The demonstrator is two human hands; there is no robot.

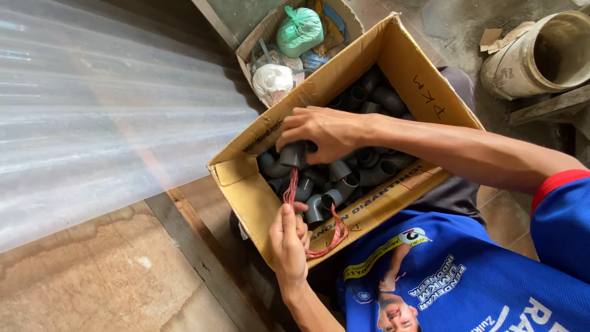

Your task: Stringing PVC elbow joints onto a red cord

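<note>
Grey pipe elbows (362, 166) are crowding the cardboard box (405, 58) at frame centre, its upright flaps walling every side, leaving only the top open.

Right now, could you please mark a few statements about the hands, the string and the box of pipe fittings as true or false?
1. The right hand grips a grey pipe elbow. True.
2. The left hand holds a blue rope. False: it pinches a red plastic string.
3. The cardboard box holds grey pipe fittings. True.
4. The box flaps are taped shut. False: the box is open.
5. A green plastic bag lies inside that box. False: it sits in a separate container behind it.
</note>
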